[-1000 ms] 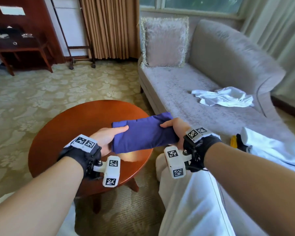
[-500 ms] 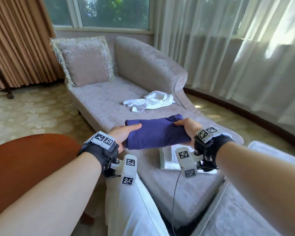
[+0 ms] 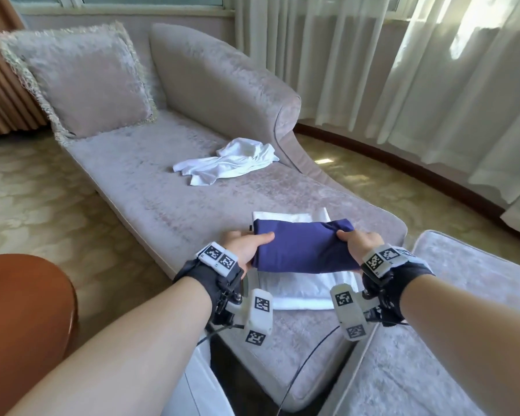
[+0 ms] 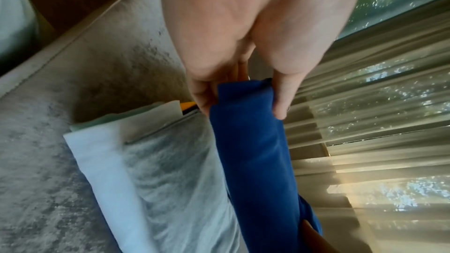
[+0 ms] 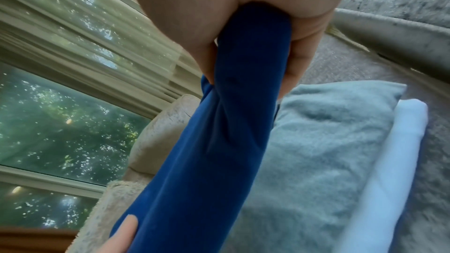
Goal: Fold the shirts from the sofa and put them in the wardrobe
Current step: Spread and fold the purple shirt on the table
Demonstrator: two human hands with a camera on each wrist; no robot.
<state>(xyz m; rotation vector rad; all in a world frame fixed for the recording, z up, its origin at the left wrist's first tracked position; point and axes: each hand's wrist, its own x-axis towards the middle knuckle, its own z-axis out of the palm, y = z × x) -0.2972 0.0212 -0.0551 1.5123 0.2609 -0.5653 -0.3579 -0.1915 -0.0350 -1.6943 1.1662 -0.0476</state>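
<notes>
A folded purple-blue shirt (image 3: 303, 247) hangs between both hands just above a folded white shirt (image 3: 297, 291) that lies on the near end of the grey sofa (image 3: 150, 190). My left hand (image 3: 246, 246) pinches the purple shirt's left end (image 4: 246, 107), thumb on top. Its right end (image 5: 246, 61) is gripped by my right hand (image 3: 359, 241). A crumpled white shirt (image 3: 231, 163) lies unfolded further back on the seat. The wardrobe is out of view.
A fringed cushion (image 3: 81, 82) leans at the sofa's head. A round wooden table (image 3: 21, 319) sits at lower left. Another grey upholstered seat (image 3: 463, 295) is at lower right. Sheer curtains (image 3: 403, 70) cover the windows behind. A black cable (image 3: 306, 358) trails below my wrists.
I have turned from the round table to the sofa, carrying the folded purple shirt in both hands, and lowered it to just over the folded white shirt.
</notes>
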